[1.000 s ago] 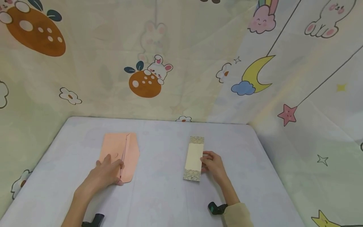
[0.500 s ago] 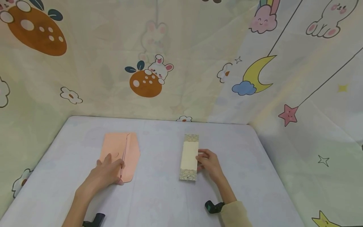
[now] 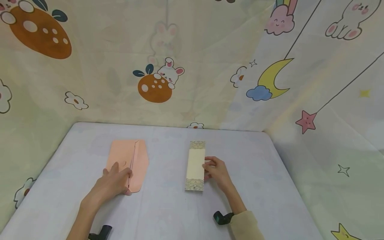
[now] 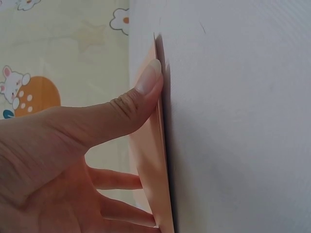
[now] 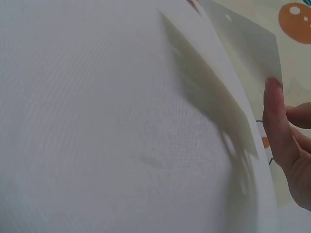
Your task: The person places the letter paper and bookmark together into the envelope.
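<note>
On the white table at left lies a peach paper envelope, its flap unfolded toward the right. My left hand rests on it, fingers spread across its face, and in the left wrist view the thumb lies against its edge. To the right, my right hand pinches the long right edge of a cream bookmark with patterned bands at both ends. The right wrist view shows the bookmark raised off the table, with a small punched hole near one end and a shadow below.
The white tabletop runs between the two hands. Cartoon-printed cloth hangs behind the table and along its sides. Black devices sit at the wrists, one at the left and one at the right.
My right hand has moved left with the bookmark, closer to the envelope. My left hand and the envelope have stayed in place.
</note>
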The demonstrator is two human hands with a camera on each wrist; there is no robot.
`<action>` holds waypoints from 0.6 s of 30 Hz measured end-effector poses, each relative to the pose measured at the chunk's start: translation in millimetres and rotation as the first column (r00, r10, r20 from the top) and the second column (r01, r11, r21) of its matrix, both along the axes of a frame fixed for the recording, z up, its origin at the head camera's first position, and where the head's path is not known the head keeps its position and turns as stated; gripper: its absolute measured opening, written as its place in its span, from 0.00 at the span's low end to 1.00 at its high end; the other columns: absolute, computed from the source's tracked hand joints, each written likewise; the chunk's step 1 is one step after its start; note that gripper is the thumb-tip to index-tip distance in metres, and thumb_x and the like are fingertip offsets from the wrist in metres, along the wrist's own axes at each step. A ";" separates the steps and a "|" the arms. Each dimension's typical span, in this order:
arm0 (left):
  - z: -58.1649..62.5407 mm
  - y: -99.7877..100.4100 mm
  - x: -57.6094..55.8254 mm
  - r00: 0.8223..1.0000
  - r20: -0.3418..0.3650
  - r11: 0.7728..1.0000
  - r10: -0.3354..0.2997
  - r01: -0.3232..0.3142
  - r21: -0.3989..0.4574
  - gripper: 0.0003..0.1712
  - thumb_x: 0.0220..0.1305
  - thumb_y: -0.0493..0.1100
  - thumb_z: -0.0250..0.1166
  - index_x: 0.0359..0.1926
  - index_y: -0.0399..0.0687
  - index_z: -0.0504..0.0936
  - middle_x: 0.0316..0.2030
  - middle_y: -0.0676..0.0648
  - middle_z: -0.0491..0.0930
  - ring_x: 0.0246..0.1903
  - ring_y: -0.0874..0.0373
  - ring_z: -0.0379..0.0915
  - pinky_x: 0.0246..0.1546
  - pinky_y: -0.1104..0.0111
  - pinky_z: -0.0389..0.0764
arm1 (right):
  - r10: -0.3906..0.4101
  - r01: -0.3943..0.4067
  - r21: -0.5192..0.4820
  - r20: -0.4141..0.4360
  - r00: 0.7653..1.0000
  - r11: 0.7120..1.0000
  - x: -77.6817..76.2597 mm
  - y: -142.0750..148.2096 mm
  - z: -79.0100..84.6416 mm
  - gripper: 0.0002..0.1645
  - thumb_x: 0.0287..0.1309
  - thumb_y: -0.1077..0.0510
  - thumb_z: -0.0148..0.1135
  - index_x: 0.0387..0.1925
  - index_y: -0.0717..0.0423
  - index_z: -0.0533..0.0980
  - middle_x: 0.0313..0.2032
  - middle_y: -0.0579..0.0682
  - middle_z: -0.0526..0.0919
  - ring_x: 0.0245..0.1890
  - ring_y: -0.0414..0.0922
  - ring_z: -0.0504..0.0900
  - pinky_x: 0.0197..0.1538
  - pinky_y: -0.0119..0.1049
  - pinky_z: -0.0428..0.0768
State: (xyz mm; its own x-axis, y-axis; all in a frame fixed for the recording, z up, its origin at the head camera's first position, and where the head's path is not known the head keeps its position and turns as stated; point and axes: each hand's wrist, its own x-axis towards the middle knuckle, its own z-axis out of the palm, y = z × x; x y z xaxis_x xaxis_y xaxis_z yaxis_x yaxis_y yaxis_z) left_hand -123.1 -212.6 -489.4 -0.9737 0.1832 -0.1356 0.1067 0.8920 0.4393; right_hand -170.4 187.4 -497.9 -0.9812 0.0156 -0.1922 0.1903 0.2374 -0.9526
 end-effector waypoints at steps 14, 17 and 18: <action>2.3 2.0 1.3 1.000 -0.003 1.000 -0.004 0.004 0.006 0.32 0.36 0.51 0.86 0.44 0.55 0.79 0.42 0.39 0.64 0.36 0.31 0.64 0.23 0.61 0.69 | 0.057 -0.057 -0.011 -0.006 0.998 0.998 -2.9 -22.6 -1.7 0.23 0.64 0.65 0.66 0.59 0.66 0.76 0.39 0.60 0.86 0.30 0.45 0.83 0.30 0.44 0.86; 2.2 1.9 1.5 1.000 0.001 1.000 0.003 -0.003 0.007 0.32 0.36 0.51 0.86 0.44 0.55 0.80 0.43 0.39 0.64 0.38 0.29 0.65 0.24 0.61 0.69 | 0.073 -0.073 -0.016 -0.017 0.997 0.997 -2.5 -26.8 -0.1 0.23 0.64 0.66 0.65 0.59 0.67 0.75 0.40 0.61 0.86 0.29 0.45 0.83 0.30 0.45 0.86; 2.1 1.8 1.6 1.000 0.001 1.000 0.005 -0.005 0.007 0.32 0.36 0.51 0.85 0.44 0.55 0.80 0.43 0.39 0.64 0.38 0.27 0.65 0.24 0.60 0.69 | 0.079 -0.079 -0.020 -0.020 0.997 0.997 -2.1 -28.2 0.5 0.23 0.64 0.66 0.65 0.59 0.67 0.75 0.40 0.61 0.86 0.29 0.45 0.84 0.29 0.45 0.85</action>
State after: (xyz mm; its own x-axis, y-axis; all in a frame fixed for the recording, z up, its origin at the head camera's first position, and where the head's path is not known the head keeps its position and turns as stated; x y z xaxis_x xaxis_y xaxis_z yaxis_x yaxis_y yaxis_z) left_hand -121.5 -210.8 -487.3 -0.9743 0.1798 -0.1355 0.1021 0.8893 0.4458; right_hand -172.5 159.3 -497.4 -0.9828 -0.0659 -0.1727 0.1534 0.2307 -0.9609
